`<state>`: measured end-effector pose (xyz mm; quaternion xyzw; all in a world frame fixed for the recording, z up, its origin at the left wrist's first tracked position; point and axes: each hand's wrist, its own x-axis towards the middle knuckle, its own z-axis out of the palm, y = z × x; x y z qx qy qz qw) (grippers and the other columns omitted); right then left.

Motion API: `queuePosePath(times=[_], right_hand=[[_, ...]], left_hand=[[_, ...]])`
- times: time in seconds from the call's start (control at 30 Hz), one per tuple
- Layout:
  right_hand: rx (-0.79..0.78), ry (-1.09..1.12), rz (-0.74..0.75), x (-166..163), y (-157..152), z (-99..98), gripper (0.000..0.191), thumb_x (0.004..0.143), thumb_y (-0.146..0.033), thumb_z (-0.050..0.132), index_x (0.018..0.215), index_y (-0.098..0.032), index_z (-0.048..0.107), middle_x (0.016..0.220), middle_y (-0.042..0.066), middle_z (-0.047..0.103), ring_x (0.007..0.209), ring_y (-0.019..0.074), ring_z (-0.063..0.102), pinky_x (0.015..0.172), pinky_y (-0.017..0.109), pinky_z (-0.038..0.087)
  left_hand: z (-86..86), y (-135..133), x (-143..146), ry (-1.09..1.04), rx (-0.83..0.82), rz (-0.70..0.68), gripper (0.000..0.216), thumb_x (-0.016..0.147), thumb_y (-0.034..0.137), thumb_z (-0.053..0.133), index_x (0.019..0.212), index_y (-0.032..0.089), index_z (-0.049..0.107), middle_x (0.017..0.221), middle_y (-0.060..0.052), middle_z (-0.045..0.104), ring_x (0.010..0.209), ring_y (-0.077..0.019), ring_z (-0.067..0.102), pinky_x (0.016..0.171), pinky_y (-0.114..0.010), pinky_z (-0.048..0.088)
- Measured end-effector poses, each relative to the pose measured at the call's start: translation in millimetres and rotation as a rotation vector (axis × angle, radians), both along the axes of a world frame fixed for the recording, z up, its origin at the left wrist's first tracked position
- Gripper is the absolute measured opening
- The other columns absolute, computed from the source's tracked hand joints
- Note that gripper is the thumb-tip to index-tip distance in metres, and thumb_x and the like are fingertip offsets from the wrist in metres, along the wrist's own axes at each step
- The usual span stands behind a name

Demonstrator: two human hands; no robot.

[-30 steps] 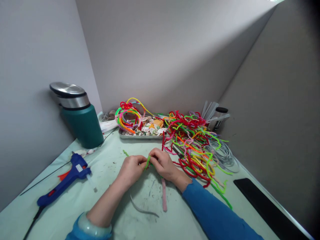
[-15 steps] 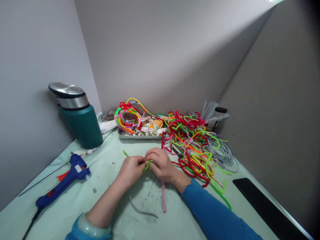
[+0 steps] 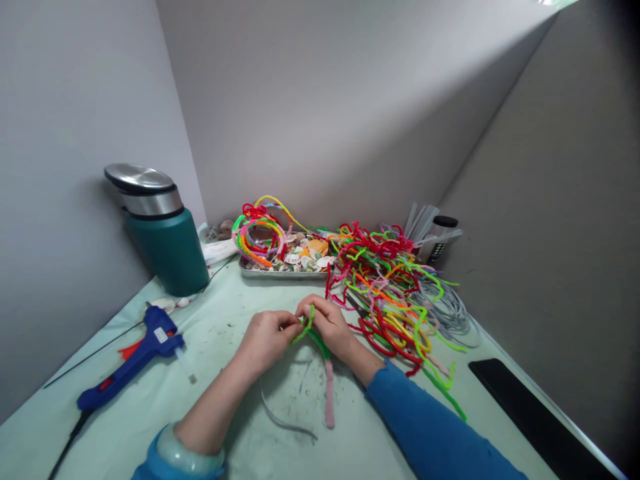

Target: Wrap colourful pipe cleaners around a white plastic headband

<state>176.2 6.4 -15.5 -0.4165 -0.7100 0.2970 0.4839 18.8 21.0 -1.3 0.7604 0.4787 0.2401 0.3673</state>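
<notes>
My left hand [image 3: 265, 339] and my right hand [image 3: 327, 325] meet over the middle of the pale green table [image 3: 225, 413]. Both pinch a green pipe cleaner [image 3: 306, 325] that curls up between their fingertips. Its lower part runs down to a pink pipe cleaner [image 3: 329, 393] lying straight on the table below my right wrist. A thin grey curved band [image 3: 280, 420] lies under my left forearm. Both hands are closed on the green stem.
A tangled heap of coloured pipe cleaners [image 3: 390, 287] lies right of my hands, over a coil of grey wire [image 3: 450, 310]. Behind stands a metal tray [image 3: 280, 270] of shells and hoops. A teal flask [image 3: 163, 233] and a blue glue gun [image 3: 133, 360] are at left, a black slab [image 3: 530, 413] at right.
The green pipe cleaner's end that lay stretched to the left has been drawn in; it now curls up between the fingertips. The hands stay close together.
</notes>
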Motion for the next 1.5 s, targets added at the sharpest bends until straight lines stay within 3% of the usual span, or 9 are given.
queuePosePath(times=[0.23,0.37,0.47,0.6,0.8,1.0,1.23,1.33,1.5], right_hand=[[0.289,-0.250,0.063,-0.1,-4.1,3.7,0.011,0.081,-0.014,0.044,0.084,-0.017,0.054,0.085,0.007,0.055,0.081,0.0168,0.051,0.072,0.029,0.042],[0.375,-0.470,0.113,2.5,-6.7,6.4,0.007,0.078,-0.020,0.050,0.083,-0.017,0.055,0.085,0.007,0.057,0.077,0.0170,0.052,0.069,0.029,0.041],[0.406,-0.517,0.131,4.7,-6.4,6.5,0.009,0.077,-0.026,0.053,0.079,-0.018,0.056,0.083,0.007,0.058,0.074,0.0172,0.052,0.068,0.030,0.041],[0.254,-0.272,0.098,3.6,-5.6,6.1,0.020,0.084,-0.028,0.044,0.074,-0.017,0.057,0.078,0.006,0.057,0.072,0.0158,0.052,0.067,0.028,0.041],[-0.231,0.250,0.022,-1.5,-1.4,4.4,0.046,0.089,-0.044,0.032,0.069,-0.014,0.060,0.054,0.001,0.051,0.048,0.0103,0.046,0.046,0.022,0.035],[-0.361,0.564,0.020,-1.6,9.8,-3.4,0.049,0.086,-0.051,0.033,0.068,-0.013,0.058,0.064,0.005,0.060,0.041,0.0077,0.047,0.039,0.020,0.033],[-0.417,0.461,-0.072,-0.6,16.0,-8.7,0.050,0.083,-0.056,0.035,0.070,-0.013,0.058,0.064,0.003,0.059,0.040,0.0067,0.045,0.039,0.019,0.035],[-0.447,0.394,-0.076,-1.1,14.4,-5.7,0.044,0.082,-0.053,0.040,0.075,-0.014,0.057,0.067,0.002,0.058,0.043,0.0068,0.046,0.040,0.019,0.035],[-0.289,0.132,0.017,-4.3,7.6,0.0,0.020,0.077,-0.035,0.056,0.075,-0.015,0.055,0.064,-0.003,0.052,0.057,0.0086,0.046,0.052,0.019,0.036]], left_hand=[[-1.6,0.2,-0.8,0.120,0.078,0.042,0.023,0.070,0.027,0.045,0.063,0.017,0.064,0.053,0.002,0.055,0.051,-0.0100,0.045,0.050,-0.021,0.027],[-1.3,1.1,-1.2,0.184,0.119,0.057,0.022,0.070,0.027,0.046,0.063,0.018,0.064,0.055,0.001,0.058,0.055,-0.0113,0.048,0.052,-0.021,0.027],[-1.0,0.6,-1.0,0.173,0.104,0.036,0.024,0.072,0.029,0.045,0.064,0.018,0.065,0.056,0.000,0.059,0.055,-0.0113,0.049,0.051,-0.021,0.027],[1.4,-1.3,-0.4,0.148,0.103,0.030,0.026,0.072,0.031,0.045,0.065,0.018,0.066,0.057,0.000,0.061,0.055,-0.0113,0.048,0.052,-0.021,0.028],[6.4,-4.1,0.5,0.072,0.042,0.008,0.028,0.071,0.034,0.046,0.072,0.019,0.069,0.059,0.001,0.062,0.054,-0.0122,0.048,0.051,-0.021,0.029],[6.1,-5.0,2.8,0.074,0.035,-0.009,0.026,0.071,0.032,0.047,0.069,0.020,0.070,0.058,0.001,0.063,0.053,-0.0121,0.049,0.052,-0.022,0.030],[7.4,-7.6,5.0,0.071,0.071,-0.077,0.023,0.070,0.027,0.048,0.072,0.020,0.070,0.063,0.001,0.065,0.055,-0.0116,0.050,0.056,-0.021,0.032],[6.7,-6.3,3.8,0.060,0.064,-0.044,0.023,0.070,0.028,0.048,0.073,0.020,0.070,0.064,0.001,0.066,0.056,-0.0121,0.051,0.055,-0.021,0.032],[6.6,-2.1,-1.0,0.064,0.065,0.065,0.026,0.074,0.032,0.045,0.073,0.019,0.067,0.063,0.000,0.064,0.058,-0.0131,0.052,0.053,-0.021,0.031]])
